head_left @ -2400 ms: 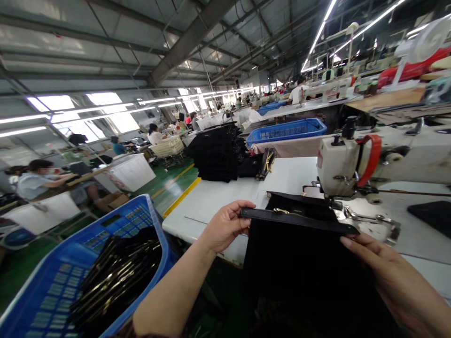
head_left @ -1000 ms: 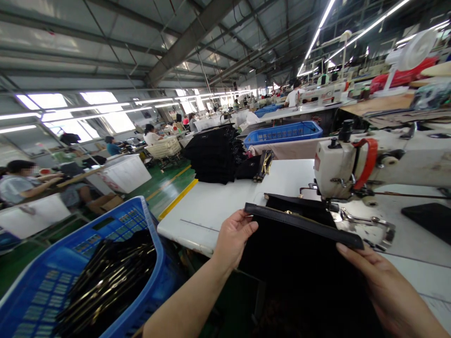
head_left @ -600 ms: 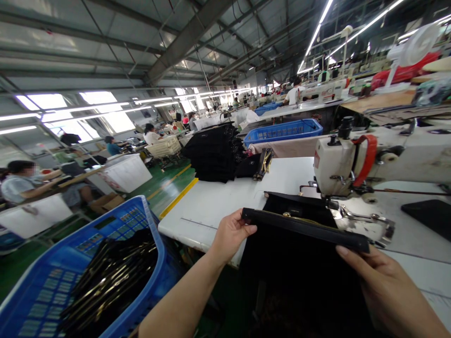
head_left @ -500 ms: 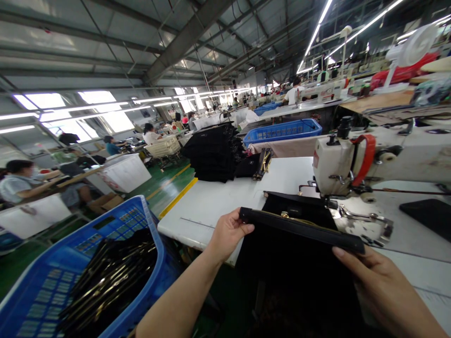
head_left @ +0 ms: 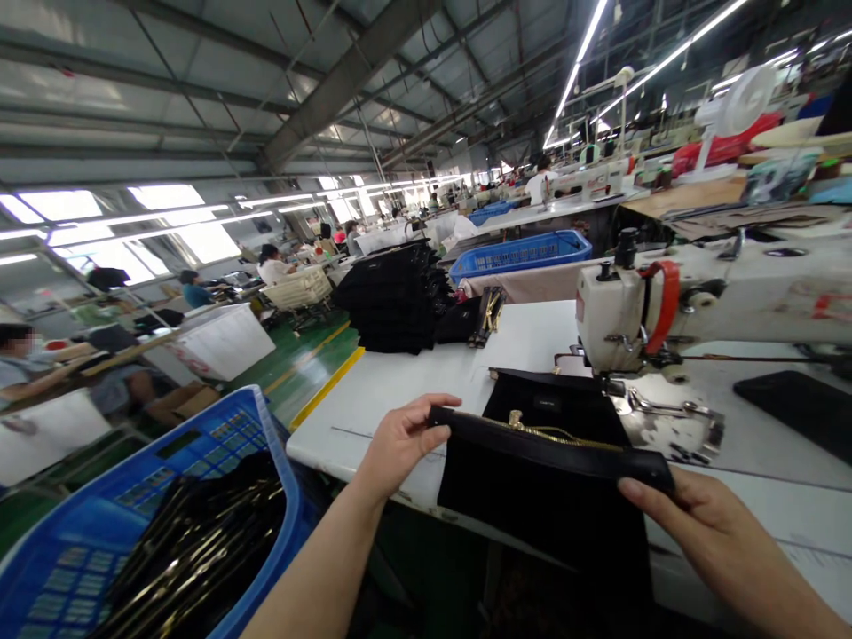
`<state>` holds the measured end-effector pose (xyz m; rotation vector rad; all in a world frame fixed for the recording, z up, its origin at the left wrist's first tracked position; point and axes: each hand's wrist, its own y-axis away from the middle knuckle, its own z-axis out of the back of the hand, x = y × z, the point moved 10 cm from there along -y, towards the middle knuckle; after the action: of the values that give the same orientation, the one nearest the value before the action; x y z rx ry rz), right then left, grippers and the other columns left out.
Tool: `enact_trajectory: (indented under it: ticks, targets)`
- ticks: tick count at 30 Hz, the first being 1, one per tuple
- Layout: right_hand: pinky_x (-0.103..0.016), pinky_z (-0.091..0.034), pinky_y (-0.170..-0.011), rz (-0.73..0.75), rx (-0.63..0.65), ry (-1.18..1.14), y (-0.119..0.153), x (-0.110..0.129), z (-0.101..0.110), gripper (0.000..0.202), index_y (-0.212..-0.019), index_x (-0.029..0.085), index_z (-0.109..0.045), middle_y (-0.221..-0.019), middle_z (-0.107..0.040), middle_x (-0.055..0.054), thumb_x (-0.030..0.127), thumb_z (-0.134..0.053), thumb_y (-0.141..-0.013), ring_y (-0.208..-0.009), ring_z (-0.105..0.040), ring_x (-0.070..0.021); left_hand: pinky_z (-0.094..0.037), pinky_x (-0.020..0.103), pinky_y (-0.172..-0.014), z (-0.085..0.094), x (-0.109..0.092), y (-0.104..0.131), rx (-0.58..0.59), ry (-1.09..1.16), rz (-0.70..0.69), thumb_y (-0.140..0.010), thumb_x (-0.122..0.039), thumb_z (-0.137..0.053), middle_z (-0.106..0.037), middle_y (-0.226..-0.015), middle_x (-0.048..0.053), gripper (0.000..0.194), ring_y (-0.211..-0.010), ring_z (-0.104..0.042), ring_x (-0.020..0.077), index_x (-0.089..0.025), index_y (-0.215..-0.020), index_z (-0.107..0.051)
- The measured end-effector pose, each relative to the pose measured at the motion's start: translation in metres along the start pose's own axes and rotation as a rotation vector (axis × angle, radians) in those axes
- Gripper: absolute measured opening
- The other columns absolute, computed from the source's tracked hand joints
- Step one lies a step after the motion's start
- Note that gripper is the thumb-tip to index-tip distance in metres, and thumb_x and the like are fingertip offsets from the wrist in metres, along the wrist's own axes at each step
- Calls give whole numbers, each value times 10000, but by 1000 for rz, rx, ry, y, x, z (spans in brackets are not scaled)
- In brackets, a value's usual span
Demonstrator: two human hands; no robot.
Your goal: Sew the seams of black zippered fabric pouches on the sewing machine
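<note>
A black fabric piece with a gold zipper (head_left: 539,497) is stretched between my two hands at the front edge of the white sewing table. My left hand (head_left: 403,444) pinches the left end of its zipped band between thumb and fingers. At the opposite end, my right hand (head_left: 685,506) grips the band with the thumb on the near side. Another part of the black fabric, bearing a small label (head_left: 547,402), lies on the tabletop behind the band. Just beyond my right hand stands a sewing machine (head_left: 619,311); its needle area is beside the fabric.
A stack of black pieces (head_left: 386,302) stands at the table's far left, beside some zippered pieces (head_left: 485,317). At lower left, a blue basket (head_left: 289,470) holds many more. Behind the table is another blue basket (head_left: 519,257). A black flat object (head_left: 799,399) lies right. People sit at left.
The view has shifted slightly to the right. Both hands still hold the band, which has tipped a little so that the zipper pull stands up and the label shows more.
</note>
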<state>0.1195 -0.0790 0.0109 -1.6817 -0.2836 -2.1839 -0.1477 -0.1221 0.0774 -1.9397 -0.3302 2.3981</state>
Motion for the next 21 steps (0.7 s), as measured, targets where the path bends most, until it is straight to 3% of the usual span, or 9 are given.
enact_trajectory:
  ticks: [3, 5, 7, 10, 12, 14, 17, 21]
  targets:
    - [-306, -516, -657, 37, 28, -31, 3, 9, 1, 219, -771, 226, -712, -722, -669, -12, 412, -640, -681, -689, -606, -247, -423, 311, -847, 40, -21, 1, -203, 1, -95, -748, -326, -638, -599, -1066, 96, 193, -909, -576, 211, -143, -686, -644]
    - [-275, -513, -595, 88, 43, -31, 5, 21, -3, 163, -700, 235, -703, -646, -651, -1, 381, -630, -696, -604, -592, -219, -422, 316, -867, 42, -38, 0, -195, -149, -133, -742, -301, -654, -594, -1092, 90, 140, -932, -579, 211, -162, -765, -650]
    - [-250, -504, -582, 159, 71, -25, 8, 37, -12, 157, -666, 248, -692, -617, -640, 9, 357, -598, -730, -575, -588, -198, -403, 308, -898, 9, -46, -2, 74, -378, -120, -721, -271, -683, -601, -1105, 80, 234, -994, -561, 217, -200, -942, -652]
    - [-234, -497, -616, 239, 156, 12, 9, 56, -28, 156, -717, 268, -699, -657, -651, 15, 321, -561, -765, -620, -606, -189, -448, 271, -803, -58, -32, 17, 655, -486, 8, -742, -279, -667, -656, -992, 66, 421, -861, -611, 189, -239, -1150, -570]
    - [-233, -495, -614, 246, 180, 38, 8, 59, -31, 153, -705, 269, -698, -643, -646, 17, 308, -563, -763, -612, -605, -186, -467, 238, -697, -81, -24, 31, 854, -429, 98, -784, -301, -617, -678, -836, 51, 440, -711, -624, 163, -229, -1208, -520]
    - [-227, -494, -596, 231, 164, 26, 5, 58, -27, 142, -682, 266, -692, -623, -641, 23, 303, -573, -750, -588, -601, -181, -462, 230, -671, -89, -20, 31, 848, -414, 117, -747, -333, -655, -665, -790, 38, 567, -669, -608, 157, -226, -1266, -453]
    - [-224, -497, -604, 221, 136, -20, 2, 55, -19, 134, -706, 278, -697, -667, -661, 29, 305, -573, -750, -615, -616, -186, -438, 260, -766, -92, -18, 23, 737, -503, 59, -640, -332, -745, -637, -913, 37, 825, -774, -578, 178, -268, -1347, -326]
    - [-233, -509, -628, 244, 77, -25, 0, 53, -10, 133, -748, 305, -713, -700, -674, 22, 329, -583, -759, -655, -628, -193, -414, 229, -702, -95, -13, 20, 685, -500, 48, -670, -190, -671, -589, -852, -3, 746, -726, -529, 147, -325, -1330, -350]
